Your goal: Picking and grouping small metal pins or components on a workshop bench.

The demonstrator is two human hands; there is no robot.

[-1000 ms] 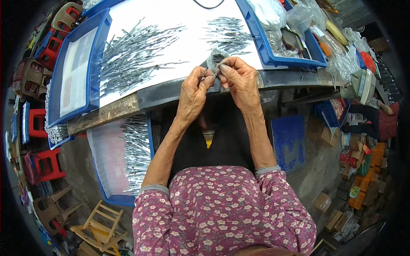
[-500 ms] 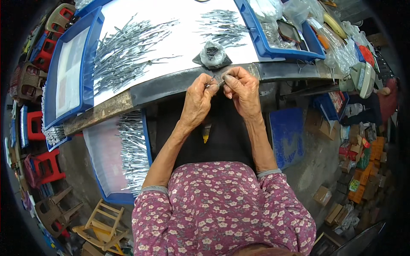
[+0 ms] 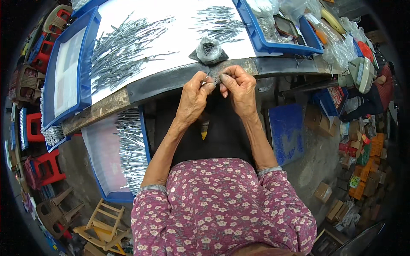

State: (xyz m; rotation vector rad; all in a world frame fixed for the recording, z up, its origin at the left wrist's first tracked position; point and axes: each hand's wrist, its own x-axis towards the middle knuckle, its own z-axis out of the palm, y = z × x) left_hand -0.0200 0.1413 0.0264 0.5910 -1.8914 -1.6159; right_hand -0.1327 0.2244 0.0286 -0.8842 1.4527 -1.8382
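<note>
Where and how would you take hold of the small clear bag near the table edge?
The bag is probably best gripped around its rounded sides, coming from the near table edge: its mouth faces up, showing dark pieces inside, and that side looks open.

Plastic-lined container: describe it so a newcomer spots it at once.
On the white-covered table, look just beyond the left hand and right hand. The container has a round, crumpled clear-plastic rim and dark contents, unlike the thin strips behind.
</note>
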